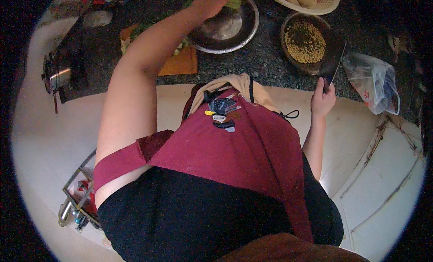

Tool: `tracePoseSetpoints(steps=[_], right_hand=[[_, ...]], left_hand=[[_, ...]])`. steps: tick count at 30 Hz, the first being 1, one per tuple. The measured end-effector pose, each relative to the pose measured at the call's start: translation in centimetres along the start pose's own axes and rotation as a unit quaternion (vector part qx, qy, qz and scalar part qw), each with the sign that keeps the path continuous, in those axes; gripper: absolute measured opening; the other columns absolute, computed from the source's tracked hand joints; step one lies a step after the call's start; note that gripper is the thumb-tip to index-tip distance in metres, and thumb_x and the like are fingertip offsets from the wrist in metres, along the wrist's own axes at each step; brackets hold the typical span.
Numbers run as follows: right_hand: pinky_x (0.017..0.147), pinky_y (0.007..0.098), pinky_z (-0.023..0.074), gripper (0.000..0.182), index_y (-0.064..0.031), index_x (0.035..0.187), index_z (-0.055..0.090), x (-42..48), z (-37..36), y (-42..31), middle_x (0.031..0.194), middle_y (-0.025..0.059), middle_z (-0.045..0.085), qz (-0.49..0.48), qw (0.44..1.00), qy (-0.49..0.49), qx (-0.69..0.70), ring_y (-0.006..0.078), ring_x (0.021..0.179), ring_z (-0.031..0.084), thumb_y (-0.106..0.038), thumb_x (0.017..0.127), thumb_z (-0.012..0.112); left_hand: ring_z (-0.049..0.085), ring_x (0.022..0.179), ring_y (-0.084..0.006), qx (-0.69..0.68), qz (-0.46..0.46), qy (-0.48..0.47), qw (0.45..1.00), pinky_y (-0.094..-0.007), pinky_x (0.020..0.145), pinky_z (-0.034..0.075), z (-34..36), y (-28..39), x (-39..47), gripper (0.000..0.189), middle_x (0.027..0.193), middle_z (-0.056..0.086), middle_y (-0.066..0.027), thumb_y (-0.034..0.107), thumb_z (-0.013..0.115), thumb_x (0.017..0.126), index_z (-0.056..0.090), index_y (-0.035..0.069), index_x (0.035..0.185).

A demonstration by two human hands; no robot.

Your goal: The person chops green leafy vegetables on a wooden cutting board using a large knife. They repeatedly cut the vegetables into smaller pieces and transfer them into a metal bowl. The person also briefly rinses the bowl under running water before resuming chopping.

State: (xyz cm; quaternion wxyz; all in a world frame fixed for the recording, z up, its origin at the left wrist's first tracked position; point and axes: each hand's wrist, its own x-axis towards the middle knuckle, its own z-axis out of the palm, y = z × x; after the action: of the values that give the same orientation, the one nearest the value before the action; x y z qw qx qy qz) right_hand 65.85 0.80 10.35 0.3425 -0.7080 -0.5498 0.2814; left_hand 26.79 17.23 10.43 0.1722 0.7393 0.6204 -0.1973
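Observation:
My left hand is at the top of the view, gripping some green vegetable over a round metal basin. Pale green stalk shows beside the fingers; the rest of it is covered by the hand. In my right hand is the handle of a broad-bladed kitchen knife, held near the counter's front edge with its blade pointing away from me. Partly hidden under my left forearm lies an orange-brown cutting board, with leafy greens and cut pieces on it.
Left of the knife stands a bowl of yellowish beans or seeds. A cream plastic basket sits beyond it. A clear plastic bag hangs over the edge of the dark speckled counter at right. A metal pot-like object is at far left.

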Motion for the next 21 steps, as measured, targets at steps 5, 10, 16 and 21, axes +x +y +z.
tracePoseSetpoints(steps=[5,10,16,21], right_hand=[[0.059,0.0259,0.0427,0.024,-0.0005,0.086,0.058,0.0,0.4,-0.6,0.07,0.0052,0.06,0.002,1.0,-0.001,0.021,0.0106,0.063,0.052,-0.024,0.088,0.057],[0.061,0.026,0.0432,0.023,-0.0011,0.088,0.059,-0.1,1.3,1.2,0.07,0.0048,0.059,0.0,1.0,-0.01,0.022,0.0114,0.064,0.052,-0.024,0.088,0.057],[0.067,0.0285,0.0454,0.025,-0.001,0.092,0.06,-0.7,3.0,-1.4,0.08,0.0092,0.064,-0.012,0.999,-0.031,-0.025,0.0163,0.071,0.058,-0.026,0.088,0.057],[0.071,0.0322,0.046,0.03,0.001,0.095,0.06,-2.4,4.9,-4.0,0.087,0.0154,0.064,-0.098,0.993,-0.021,-0.07,0.0242,0.076,0.06,-0.028,0.087,0.057]], left_hand=[[0.059,0.086,-0.0347,0.038,0.081,0.184,0.979,-0.0455,0.078,0.049,10.7,-2.9,3.9,0.023,0.093,0.06,-0.0189,0.014,0.047,0.081,0.059,0.004,0.097],[0.06,0.087,-0.0378,-0.046,0.019,0.205,0.978,-0.0477,0.082,0.048,7.4,2.5,1.1,0.035,0.092,0.061,-0.0194,0.018,0.053,0.077,0.056,0.008,0.111],[0.061,0.086,-0.0305,-0.348,-0.023,0.21,0.913,-0.0444,0.071,0.049,10.0,3.2,3.2,0.029,0.095,0.062,-0.0143,0.026,0.054,0.085,0.059,0.01,0.108],[0.059,0.069,-0.026,-0.71,-0.021,0.182,0.68,-0.0393,0.061,0.048,11.7,2.1,5.6,0.024,0.074,0.061,-0.0125,0.022,0.051,0.085,0.06,0.005,0.099]])
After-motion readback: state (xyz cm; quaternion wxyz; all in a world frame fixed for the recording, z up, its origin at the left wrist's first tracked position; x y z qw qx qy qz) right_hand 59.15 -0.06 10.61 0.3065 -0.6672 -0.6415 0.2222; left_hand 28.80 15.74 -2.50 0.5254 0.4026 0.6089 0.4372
